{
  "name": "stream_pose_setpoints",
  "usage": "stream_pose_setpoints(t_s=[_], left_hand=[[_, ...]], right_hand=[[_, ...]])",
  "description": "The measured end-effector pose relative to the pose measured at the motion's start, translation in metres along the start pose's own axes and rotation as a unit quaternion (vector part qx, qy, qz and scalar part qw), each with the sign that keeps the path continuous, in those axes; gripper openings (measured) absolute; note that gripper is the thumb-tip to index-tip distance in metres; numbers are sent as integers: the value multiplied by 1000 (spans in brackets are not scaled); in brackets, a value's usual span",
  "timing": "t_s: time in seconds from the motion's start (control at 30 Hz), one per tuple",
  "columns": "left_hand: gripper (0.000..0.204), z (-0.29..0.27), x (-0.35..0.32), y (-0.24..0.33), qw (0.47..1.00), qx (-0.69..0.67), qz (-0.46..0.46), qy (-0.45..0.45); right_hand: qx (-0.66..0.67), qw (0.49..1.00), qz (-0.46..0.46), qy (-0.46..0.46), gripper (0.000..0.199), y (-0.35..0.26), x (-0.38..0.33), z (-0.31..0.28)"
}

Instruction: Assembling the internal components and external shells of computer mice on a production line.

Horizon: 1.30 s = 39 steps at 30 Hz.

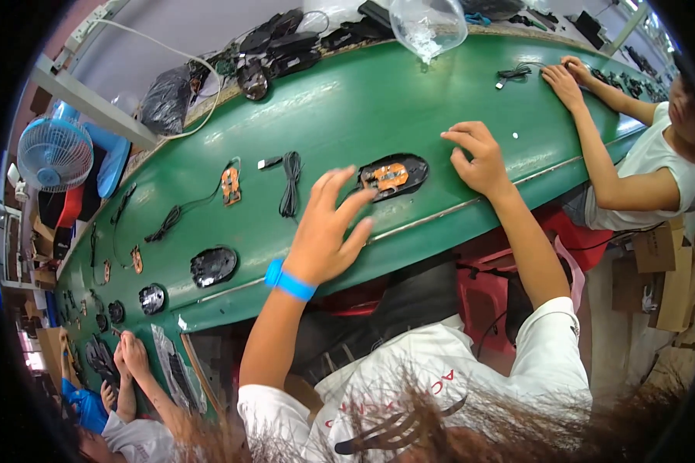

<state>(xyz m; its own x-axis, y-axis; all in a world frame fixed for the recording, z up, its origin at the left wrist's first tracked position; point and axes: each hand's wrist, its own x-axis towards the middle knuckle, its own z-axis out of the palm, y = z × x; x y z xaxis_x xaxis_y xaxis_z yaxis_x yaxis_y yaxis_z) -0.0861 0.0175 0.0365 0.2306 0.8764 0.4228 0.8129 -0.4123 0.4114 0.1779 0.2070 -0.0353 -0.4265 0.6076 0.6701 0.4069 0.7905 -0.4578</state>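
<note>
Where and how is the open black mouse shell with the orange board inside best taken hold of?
Probably by the rim at its rounded right end, with the right hand coming from the right. The shell lies open side up and that end is uncovered, while the left hand is at the left end. A rim grip should avoid the exposed orange board.

Bright glare patches the green tabletop (378,100); edges curve.

On the table (340,100), circuit board (391,177) in mouse shell (419,170), cable (289,185) to its left
</note>
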Motion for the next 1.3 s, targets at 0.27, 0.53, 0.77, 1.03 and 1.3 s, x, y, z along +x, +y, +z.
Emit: stream_pose_setpoints(t_s=[0.27, 0.53, 0.77, 1.03, 1.3], left_hand=[[35, -18, -116, 5, 983, 100, -131, 77], [45, -3, -100, 6, 956, 137, -202, 163], [46, -14, -110, 9, 947, 148, -226, 174], [46, -16, -110, 6, 950, 148, -216, 171], [45, -18, -117, 7, 949, 155, -225, 156]], right_hand=[[-72, 997, -11, 9, 36, 62, 64, 22], [-174, 985, -7, 9, 28, 135, 164, 64], [-213, 969, 75, -96, 22, 150, 183, 97], [-229, 960, 94, -129, 22, 148, 184, 92], [-301, 922, 173, -171, 18, 116, 181, 89]])
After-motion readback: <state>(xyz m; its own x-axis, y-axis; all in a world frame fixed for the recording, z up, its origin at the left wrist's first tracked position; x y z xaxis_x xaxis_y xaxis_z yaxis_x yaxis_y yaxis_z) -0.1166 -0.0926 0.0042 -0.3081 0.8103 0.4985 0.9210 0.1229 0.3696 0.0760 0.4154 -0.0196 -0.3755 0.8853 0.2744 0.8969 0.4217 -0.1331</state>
